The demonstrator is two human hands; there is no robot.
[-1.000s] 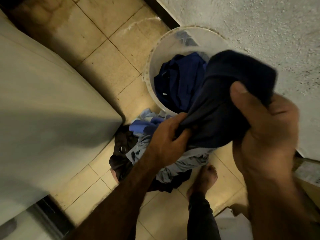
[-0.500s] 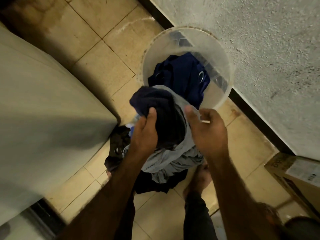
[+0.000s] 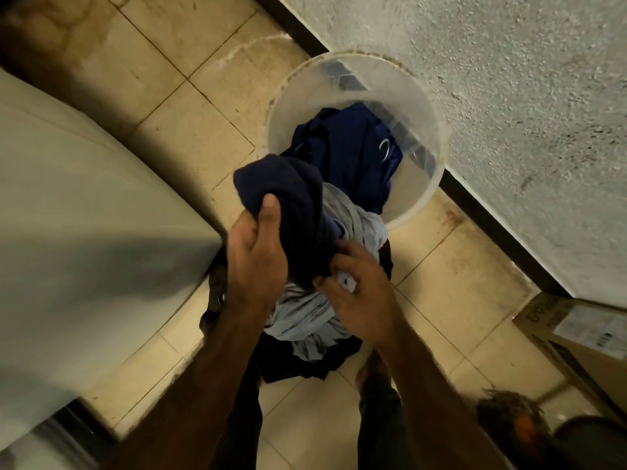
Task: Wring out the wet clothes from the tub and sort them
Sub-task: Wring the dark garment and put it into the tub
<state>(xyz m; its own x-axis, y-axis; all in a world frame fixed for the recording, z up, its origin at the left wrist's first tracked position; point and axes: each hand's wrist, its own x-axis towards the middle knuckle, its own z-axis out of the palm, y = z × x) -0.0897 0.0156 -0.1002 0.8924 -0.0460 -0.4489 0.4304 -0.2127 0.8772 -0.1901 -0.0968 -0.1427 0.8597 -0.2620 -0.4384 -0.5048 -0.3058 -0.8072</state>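
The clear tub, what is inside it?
A dark blue cloth with metal rings lies inside the tub. Whatever is under it is covered; the dark garment hides the near rim.

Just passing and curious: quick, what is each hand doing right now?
Left hand: grips the dark garment.
Right hand: fingers curled, pinching that garment's lower edge.

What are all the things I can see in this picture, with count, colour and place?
tub: one, translucent white, on floor by wall
blue cloth: one, dark blue, inside tub
navy garment: one, navy, held above grey cloth
grey cloth: one heap, light grey, in front of tub
dark clothes: count unclear, black, under grey cloth
appliance: one, white, left
box: one, brown, right
foot: one, bare, below clothes
left hand: grips navy garment
right hand: fingers curled at its lower end, grip unclear
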